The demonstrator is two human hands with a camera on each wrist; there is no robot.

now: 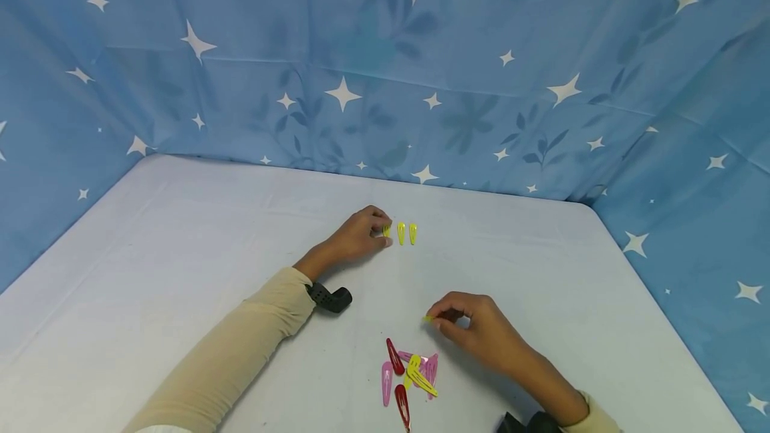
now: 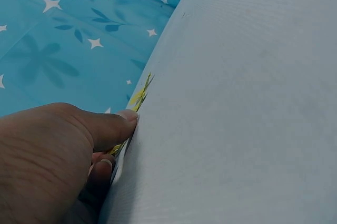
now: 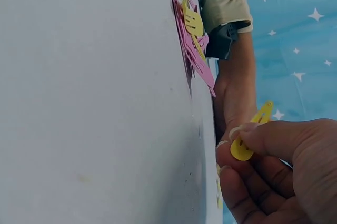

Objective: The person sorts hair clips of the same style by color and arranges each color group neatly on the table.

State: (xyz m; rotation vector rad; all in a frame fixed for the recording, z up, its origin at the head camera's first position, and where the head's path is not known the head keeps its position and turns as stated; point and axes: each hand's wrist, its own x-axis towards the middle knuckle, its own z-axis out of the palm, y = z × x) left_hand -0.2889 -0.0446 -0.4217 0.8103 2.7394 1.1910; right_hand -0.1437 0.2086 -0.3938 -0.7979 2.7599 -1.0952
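Observation:
My left hand [image 1: 358,235] is at the far middle of the table, its thumb and fingers pinching a yellow snap hair clip [image 1: 387,230] on the cloth. Just right of it, two more yellow clips [image 1: 401,233] lie side by side in a row. Nearer to me, my right hand [image 1: 478,327] holds another yellow snap hair clip [image 3: 243,149] between thumb and fingertips, raised off the table. To the left of and below that hand lies a loose pile with yellow clips [image 1: 421,379], pink clips [image 1: 386,383] and red clips [image 1: 402,406], some overlapping.
A white cloth [image 1: 180,252] covers the table. Blue curtain fabric with white stars [image 1: 361,32] hangs along the far edge and sides. A black wrist device [image 1: 329,297] sits on my left forearm, and another [image 1: 529,423] is at the right wrist.

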